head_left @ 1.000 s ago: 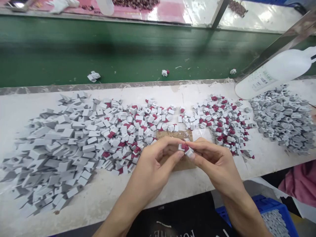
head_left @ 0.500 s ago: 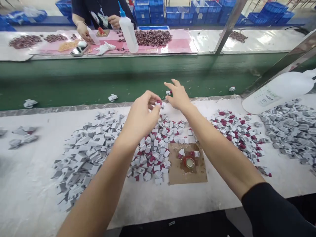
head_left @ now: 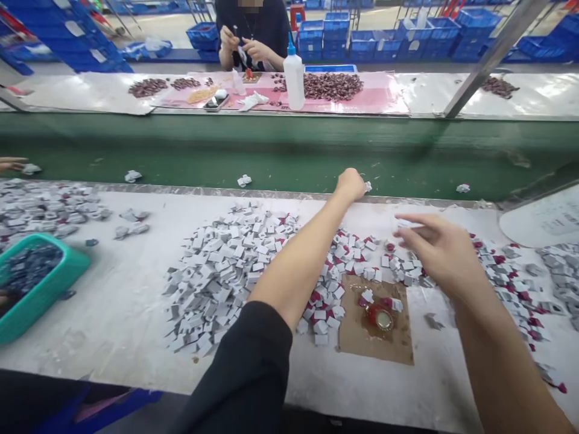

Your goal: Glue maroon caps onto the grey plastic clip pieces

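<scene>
My left hand (head_left: 351, 184) reaches to the near edge of the green belt, its fingers closed. A small pale grey block piece (head_left: 368, 187) shows at its fingertips. My right hand (head_left: 441, 250) hovers above the right part of the table, thumb and forefinger drawn around a blurred whitish piece (head_left: 404, 223). Below my left forearm spreads a heap of grey block pieces (head_left: 212, 271). Beside it lie grey pieces with maroon parts (head_left: 323, 307). A cardboard square (head_left: 375, 346) carries a round metal-rimmed cap (head_left: 383, 320) in reddish wet glue and a few pieces.
A teal basket (head_left: 75, 259) of dark pieces stands at left. Along the green belt (head_left: 190, 154) lie scattered small pieces. Across it a co-worker (head_left: 253, 36) works behind a white bottle (head_left: 295, 81). At right lies a large white bottle (head_left: 543, 217).
The view has swung left. My left hand has moved forward to the belt edge. My right hand has drawn back from the belt toward the right-hand pieces, its fingers now closer together.
</scene>
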A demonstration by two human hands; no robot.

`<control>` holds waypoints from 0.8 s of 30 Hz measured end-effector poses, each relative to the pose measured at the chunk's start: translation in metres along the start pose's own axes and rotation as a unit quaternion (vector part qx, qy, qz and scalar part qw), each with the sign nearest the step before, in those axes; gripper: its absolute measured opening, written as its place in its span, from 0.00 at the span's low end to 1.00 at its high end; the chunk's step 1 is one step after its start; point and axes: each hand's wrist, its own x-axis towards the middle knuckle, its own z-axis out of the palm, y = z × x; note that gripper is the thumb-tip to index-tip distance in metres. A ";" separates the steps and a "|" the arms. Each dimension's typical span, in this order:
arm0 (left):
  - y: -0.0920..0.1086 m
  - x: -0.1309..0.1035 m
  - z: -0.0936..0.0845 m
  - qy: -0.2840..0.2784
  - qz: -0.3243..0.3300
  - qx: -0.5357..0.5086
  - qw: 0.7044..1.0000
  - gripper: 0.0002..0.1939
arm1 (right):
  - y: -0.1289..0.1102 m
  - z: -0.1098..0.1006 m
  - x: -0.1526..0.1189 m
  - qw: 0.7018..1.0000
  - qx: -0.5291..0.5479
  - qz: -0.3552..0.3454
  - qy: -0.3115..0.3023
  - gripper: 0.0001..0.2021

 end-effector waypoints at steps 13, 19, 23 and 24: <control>-0.105 -0.165 -0.127 0.166 -0.021 0.242 0.956 0.02 | 0.076 -0.035 -0.188 0.996 -0.061 0.064 0.006 0.19; -0.148 -0.162 -0.138 0.203 -0.045 0.268 0.941 0.11 | 0.086 -0.031 -0.195 0.996 -0.084 0.027 0.014 0.21; -0.149 -0.158 -0.130 0.212 -0.026 0.258 0.942 0.13 | 0.080 -0.033 -0.184 0.997 -0.080 0.006 -0.014 0.17; -0.147 -0.160 -0.130 0.214 -0.020 0.250 0.944 0.13 | 0.075 -0.033 -0.183 0.997 -0.070 0.015 -0.010 0.15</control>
